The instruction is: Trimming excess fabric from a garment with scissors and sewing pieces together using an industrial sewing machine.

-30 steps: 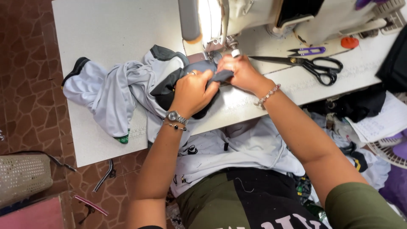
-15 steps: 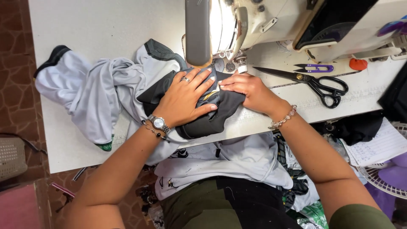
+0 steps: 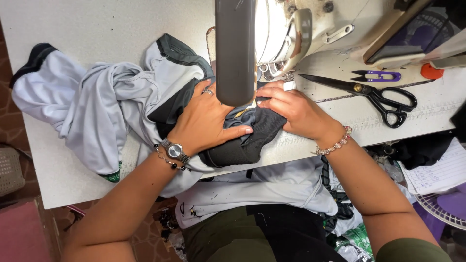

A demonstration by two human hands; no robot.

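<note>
A light grey garment (image 3: 92, 111) with dark trim lies bunched on the white sewing table (image 3: 97, 29). Its dark grey part (image 3: 242, 145) is folded under the sewing machine head (image 3: 252, 43). My left hand (image 3: 206, 119), with a ring, a watch and a bead bracelet, lies flat on the dark fabric and presses it down. My right hand (image 3: 296, 109), wearing a pink bead bracelet, pinches the fabric edge just right of the needle area. The needle itself is hidden behind the machine head.
Black-handled scissors (image 3: 374, 92) and small purple thread snips (image 3: 378, 75) lie on the table to the right. More grey cloth (image 3: 262, 187) hangs over my lap. Papers (image 3: 437, 172) and a fan (image 3: 446, 208) sit at the lower right.
The view has moved closer to the machine. My hands have stayed on the dark fabric, with the left hand now flatter and the right hand nearer the needle.
</note>
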